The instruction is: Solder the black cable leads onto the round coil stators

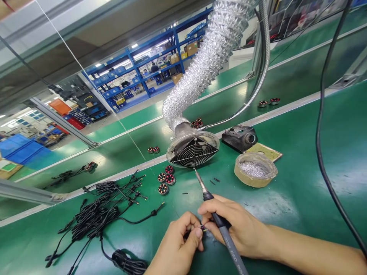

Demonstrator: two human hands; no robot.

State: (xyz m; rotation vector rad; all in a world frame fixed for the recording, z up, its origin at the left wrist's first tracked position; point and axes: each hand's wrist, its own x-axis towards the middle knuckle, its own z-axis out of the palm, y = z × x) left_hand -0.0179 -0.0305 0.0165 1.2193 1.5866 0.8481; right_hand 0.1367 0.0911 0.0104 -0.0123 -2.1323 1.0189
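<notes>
My right hand (243, 225) is closed around a soldering iron (231, 244), its metal tip pointing away from me toward the round fume extractor hood (195, 151). With thumb and forefinger, my left hand (182, 242) pinches thin coloured wires (204, 229). The fingertips of my right hand also come close to these wires, and whether they touch them I cannot tell. Fingers hide most of what the wires belong to. A coiled black cable (129, 262) lies left of my left hand. Small black tube pieces (217, 180) lie on the green bench beyond the iron.
Black cables (97, 214) with bared ends are heaped at left. Several round copper-wound coils (169, 179) sit beside the hood. To the right are a tape-ring container (255, 172) of silvery shavings, a yellow sponge (265, 151) and a black iron stand (240, 138). A black cord (322, 152) hangs at right.
</notes>
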